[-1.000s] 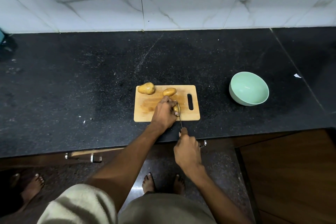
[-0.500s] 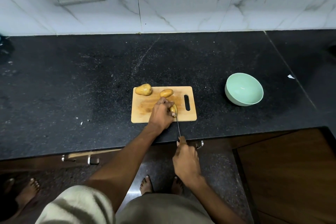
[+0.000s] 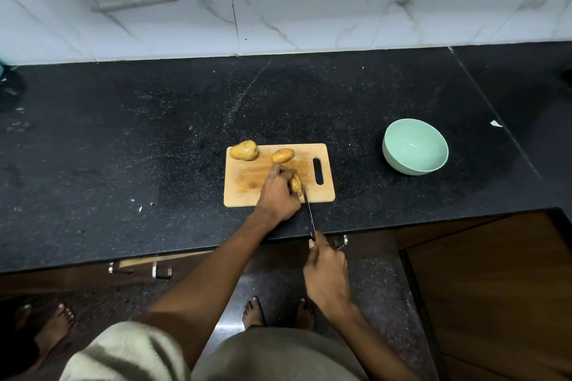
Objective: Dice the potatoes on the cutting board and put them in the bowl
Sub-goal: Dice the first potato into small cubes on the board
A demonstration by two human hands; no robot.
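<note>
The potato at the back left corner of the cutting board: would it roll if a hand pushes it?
Probably yes. The potato is rounded, lies loose and partly overhangs the cutting board's edge, so a push could roll it onto the counter. Its uneven shape suggests a wobbling roll. It looks firm, not fragile.

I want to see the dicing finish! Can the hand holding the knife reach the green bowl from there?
Probably yes. The right hand grips the knife, and the bowl sits apart on that side with only bare counter between it and the cutting board.
</note>
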